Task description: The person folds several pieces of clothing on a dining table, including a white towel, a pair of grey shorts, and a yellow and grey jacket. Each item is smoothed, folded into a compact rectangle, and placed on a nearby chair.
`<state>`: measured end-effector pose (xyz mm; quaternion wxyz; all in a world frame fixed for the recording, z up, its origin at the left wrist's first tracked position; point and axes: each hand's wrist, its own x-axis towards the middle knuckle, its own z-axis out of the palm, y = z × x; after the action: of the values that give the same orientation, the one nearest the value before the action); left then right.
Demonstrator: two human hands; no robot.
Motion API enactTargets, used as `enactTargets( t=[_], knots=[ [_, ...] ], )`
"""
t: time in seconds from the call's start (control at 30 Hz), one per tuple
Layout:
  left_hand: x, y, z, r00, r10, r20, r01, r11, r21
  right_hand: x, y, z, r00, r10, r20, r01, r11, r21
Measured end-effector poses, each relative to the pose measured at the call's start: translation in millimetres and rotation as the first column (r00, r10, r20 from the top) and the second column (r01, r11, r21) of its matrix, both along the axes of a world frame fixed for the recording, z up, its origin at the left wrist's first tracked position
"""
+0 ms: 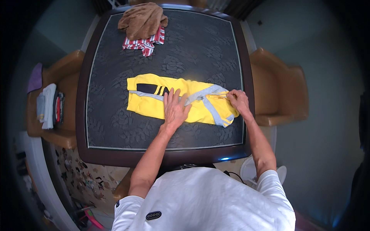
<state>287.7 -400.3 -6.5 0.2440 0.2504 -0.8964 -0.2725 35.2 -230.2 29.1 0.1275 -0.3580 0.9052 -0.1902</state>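
A yellow zip-up top (199, 111) with grey bands and a dark panel lies stretched across the table in front of me. Its cuffed edges are at the left, and an orange-yellow zipper runs near the right end. My left hand (175, 109) rests palm down on the middle of the cloth, fingers spread. At the right end, my right hand (239, 101) pinches the fabric beside the zipper between thumb and fingers. The pinched part is partly hidden by the fingers.
On the dark patterned table (115, 124), a brown plush cloth (143, 20) sits over red-striped clothing (141, 46) at the far left. Folded clothes (49, 105) and a purple cloth (35, 78) are on the left chair (68, 72). Another brown chair (277, 89) stands right.
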Motion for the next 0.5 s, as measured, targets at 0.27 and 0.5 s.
enactTargets(
  t=[0.27,0.5],
  knots=[
    [-13,53,17,0.989,0.143,-0.029,-0.146,0.978,-0.147,-21,-11,-12,0.952,0.235,0.197,-0.211,0.968,-0.136],
    [-52,158,20,0.993,0.066,0.099,-0.060,0.996,-0.062,-49,-23,-12,0.879,0.312,0.360,-0.324,0.946,-0.030]
  ],
)
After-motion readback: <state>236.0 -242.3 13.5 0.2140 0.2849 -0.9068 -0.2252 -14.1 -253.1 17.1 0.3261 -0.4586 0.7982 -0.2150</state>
